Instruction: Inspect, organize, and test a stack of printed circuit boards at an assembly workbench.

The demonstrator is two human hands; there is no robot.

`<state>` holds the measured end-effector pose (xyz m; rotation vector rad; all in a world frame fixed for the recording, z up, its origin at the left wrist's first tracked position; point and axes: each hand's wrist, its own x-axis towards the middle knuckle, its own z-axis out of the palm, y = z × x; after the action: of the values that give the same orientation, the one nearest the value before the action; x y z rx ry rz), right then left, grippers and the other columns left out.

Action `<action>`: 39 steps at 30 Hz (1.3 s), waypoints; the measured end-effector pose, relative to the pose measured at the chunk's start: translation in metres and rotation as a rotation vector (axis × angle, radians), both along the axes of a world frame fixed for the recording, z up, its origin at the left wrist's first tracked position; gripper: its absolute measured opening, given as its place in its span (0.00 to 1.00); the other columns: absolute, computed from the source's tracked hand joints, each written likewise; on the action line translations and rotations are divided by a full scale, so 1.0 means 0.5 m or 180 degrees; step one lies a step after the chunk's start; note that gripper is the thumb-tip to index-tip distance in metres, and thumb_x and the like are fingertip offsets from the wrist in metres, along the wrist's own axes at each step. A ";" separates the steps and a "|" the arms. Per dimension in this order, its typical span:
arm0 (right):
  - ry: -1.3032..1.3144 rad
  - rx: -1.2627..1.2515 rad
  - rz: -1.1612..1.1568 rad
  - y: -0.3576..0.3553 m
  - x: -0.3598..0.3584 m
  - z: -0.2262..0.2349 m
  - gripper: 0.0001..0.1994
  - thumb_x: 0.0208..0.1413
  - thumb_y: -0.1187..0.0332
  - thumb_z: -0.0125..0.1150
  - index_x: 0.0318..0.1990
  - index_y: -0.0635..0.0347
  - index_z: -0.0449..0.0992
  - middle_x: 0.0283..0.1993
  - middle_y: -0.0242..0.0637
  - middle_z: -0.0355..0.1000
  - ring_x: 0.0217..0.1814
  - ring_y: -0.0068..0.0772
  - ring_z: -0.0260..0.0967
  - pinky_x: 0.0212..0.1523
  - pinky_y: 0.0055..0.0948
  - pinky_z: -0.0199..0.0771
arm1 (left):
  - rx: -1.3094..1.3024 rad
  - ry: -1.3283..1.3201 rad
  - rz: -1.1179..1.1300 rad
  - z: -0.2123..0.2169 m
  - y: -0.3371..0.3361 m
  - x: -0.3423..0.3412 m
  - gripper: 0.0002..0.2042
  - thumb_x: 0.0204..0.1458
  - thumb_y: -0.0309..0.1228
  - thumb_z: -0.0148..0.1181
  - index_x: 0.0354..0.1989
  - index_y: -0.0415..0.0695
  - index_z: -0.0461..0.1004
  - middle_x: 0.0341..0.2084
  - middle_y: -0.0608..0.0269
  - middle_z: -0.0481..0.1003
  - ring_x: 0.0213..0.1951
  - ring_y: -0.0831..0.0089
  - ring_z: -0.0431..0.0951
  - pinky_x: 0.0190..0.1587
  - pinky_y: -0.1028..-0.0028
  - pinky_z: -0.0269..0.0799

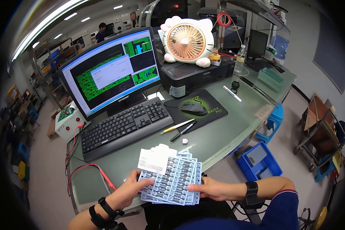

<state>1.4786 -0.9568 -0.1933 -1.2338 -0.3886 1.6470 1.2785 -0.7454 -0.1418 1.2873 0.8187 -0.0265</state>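
A stack of pale blue printed circuit board panels is held at the table's front edge, its sheets slightly fanned out of line. My left hand grips the stack's left side, thumb on top. On the right side my right hand holds it, thumb pressed on the upper panel and fingers hidden beneath. White paper slips with small print lie over the stack's upper left corner. Black bands circle both my wrists.
A keyboard, mouse, pens, red test probe and monitor are on the green table. Behind stand a printer with a cat-shaped fan and a bottle. A blue bin sits on the floor right.
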 end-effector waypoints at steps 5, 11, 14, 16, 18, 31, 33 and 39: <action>-0.0117 0.0146 -0.0069 -0.005 -0.008 -0.015 0.31 0.57 0.58 0.68 0.63 0.63 0.64 0.57 0.40 0.72 0.56 0.32 0.72 0.55 0.35 0.75 | 0.0152 -0.0216 0.0060 -0.018 0.001 -0.009 0.37 0.50 0.37 0.70 0.60 0.29 0.54 0.53 0.49 0.65 0.55 0.66 0.69 0.59 0.68 0.64; -0.0715 0.0632 -0.0054 0.000 -0.012 0.015 0.33 0.53 0.60 0.71 0.62 0.67 0.64 0.57 0.42 0.72 0.58 0.32 0.70 0.59 0.35 0.71 | -0.0074 -0.0779 0.0139 0.007 -0.012 -0.024 0.39 0.48 0.30 0.71 0.64 0.33 0.51 0.57 0.51 0.64 0.60 0.65 0.67 0.63 0.65 0.63; -0.1182 0.0971 0.0039 0.022 0.014 0.058 0.37 0.50 0.62 0.74 0.62 0.71 0.63 0.58 0.45 0.71 0.61 0.33 0.67 0.64 0.33 0.65 | 0.0081 -0.1501 0.0182 0.031 -0.001 -0.037 0.36 0.48 0.24 0.69 0.64 0.36 0.56 0.57 0.54 0.68 0.59 0.67 0.69 0.61 0.66 0.65; -0.1654 0.1199 0.0196 0.060 0.038 0.082 0.38 0.47 0.60 0.76 0.61 0.71 0.64 0.57 0.46 0.72 0.61 0.34 0.69 0.64 0.34 0.66 | 0.0151 -0.1451 0.0077 0.043 0.023 -0.046 0.31 0.49 0.22 0.68 0.62 0.37 0.61 0.55 0.56 0.71 0.57 0.68 0.72 0.60 0.67 0.68; -0.2112 0.1456 0.0410 0.107 0.064 0.095 0.39 0.45 0.58 0.77 0.60 0.70 0.65 0.56 0.47 0.73 0.60 0.36 0.70 0.63 0.34 0.67 | 0.0451 -0.1669 0.0006 0.043 0.048 -0.055 0.24 0.49 0.18 0.66 0.57 0.37 0.69 0.49 0.59 0.77 0.51 0.69 0.76 0.57 0.68 0.70; -0.3468 0.2420 0.1116 0.245 0.104 0.036 0.47 0.42 0.59 0.77 0.67 0.66 0.56 0.66 0.53 0.62 0.70 0.49 0.58 0.68 0.39 0.58 | 0.2622 -0.1445 -0.0257 -0.078 0.081 -0.092 0.44 0.51 0.24 0.68 0.72 0.39 0.43 0.62 0.55 0.62 0.64 0.66 0.63 0.64 0.67 0.62; -0.3376 0.2407 0.1034 0.239 0.100 0.036 0.51 0.42 0.62 0.75 0.71 0.65 0.48 0.70 0.54 0.55 0.74 0.49 0.50 0.71 0.39 0.52 | 0.2642 -0.1519 -0.0272 -0.085 0.080 -0.090 0.46 0.51 0.24 0.67 0.73 0.40 0.39 0.63 0.54 0.61 0.65 0.66 0.63 0.64 0.67 0.62; -0.2524 0.2501 0.0633 0.236 0.067 0.026 0.59 0.43 0.71 0.71 0.75 0.60 0.28 0.77 0.49 0.38 0.80 0.41 0.33 0.75 0.38 0.36 | 0.1583 -0.1457 0.0121 -0.085 0.053 -0.085 0.52 0.50 0.22 0.65 0.74 0.44 0.29 0.67 0.54 0.56 0.66 0.66 0.60 0.67 0.66 0.57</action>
<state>1.5119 -0.8388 -0.1805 -1.1794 -1.5196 0.9004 1.2358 -0.7192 -0.1841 1.6583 0.4620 0.5134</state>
